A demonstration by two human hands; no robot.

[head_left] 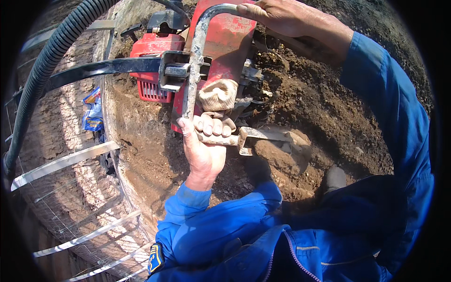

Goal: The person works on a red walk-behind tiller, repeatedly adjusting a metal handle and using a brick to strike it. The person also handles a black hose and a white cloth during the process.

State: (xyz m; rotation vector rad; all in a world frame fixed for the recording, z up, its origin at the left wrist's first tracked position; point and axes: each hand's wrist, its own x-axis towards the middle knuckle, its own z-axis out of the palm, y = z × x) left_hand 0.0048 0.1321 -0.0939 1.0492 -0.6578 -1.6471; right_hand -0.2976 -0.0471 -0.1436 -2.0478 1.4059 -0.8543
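Observation:
A muddy red engine-powered machine [237, 40] stands on the soil ahead of me. Its bent grey handlebar [192, 87] runs down its left side, the paint scuffed and caked with dirt. My left hand [206, 152] wraps round the bar's lower end, thumb up along the tube. At the top edge, my right hand [284, 18] holds the bar's upper end, thumb along it; its other fingers are partly cut off. A dirty knitted work glove [218, 96] lies on the machine just above my left fingers. Beside that hand, a metal bracket [244, 141] joins a soil-covered metal part [286, 155].
Left of the machine's red engine housing [157, 47] are a black curved bar [108, 66] and a ribbed black hose [49, 56]. Metal strips [66, 164] cross the ground farther left, near a blue packet [93, 113]. Loose brown soil [338, 117] lies right; my shoe [335, 178] stands on it.

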